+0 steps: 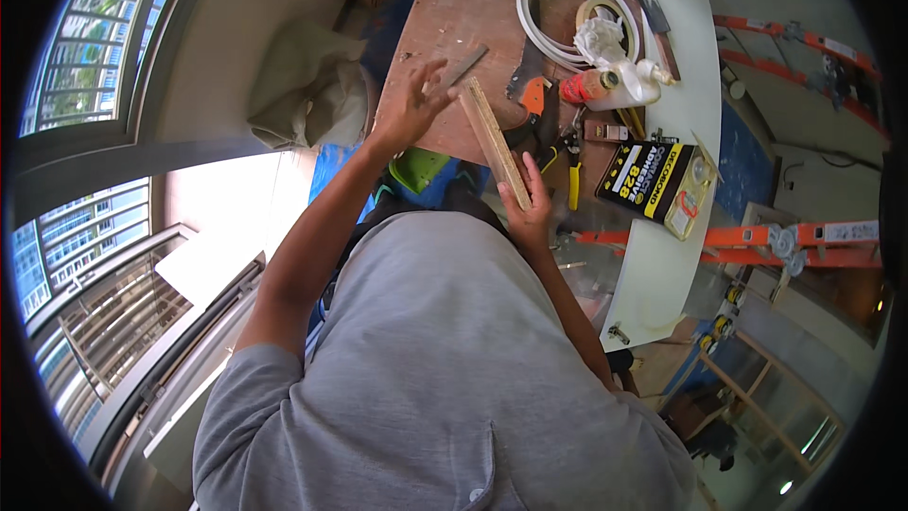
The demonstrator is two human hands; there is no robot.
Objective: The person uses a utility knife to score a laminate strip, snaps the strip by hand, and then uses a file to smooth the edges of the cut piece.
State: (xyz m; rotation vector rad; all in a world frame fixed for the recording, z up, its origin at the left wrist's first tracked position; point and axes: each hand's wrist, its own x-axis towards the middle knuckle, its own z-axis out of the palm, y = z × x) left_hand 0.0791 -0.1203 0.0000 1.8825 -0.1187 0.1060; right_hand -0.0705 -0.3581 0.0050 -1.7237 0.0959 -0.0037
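Observation:
A narrow strip of particle board (495, 142) with a rough, speckled edge slants over the near part of the workbench. My right hand (530, 208) grips its near end, the fingers along its right side. Beside the far end is my left hand (413, 114), raised with its fingers apart. Just past those fingertips shows a flat grey strip (470, 63); whether the hand touches it I cannot tell. Right of the board lie an orange-and-black tool (533, 96) and yellow-handled pliers (574, 180).
The brown workbench (440, 14) carries coiled white edging (544, 9), a red bottle (588, 86), a white squeeze bottle (643, 80) and a black-and-yellow adhesive tin (643, 175). A white panel (695, 47) lies along its right side. Orange ladders (747, 244) stand at the right, windows (95, 47) at the left.

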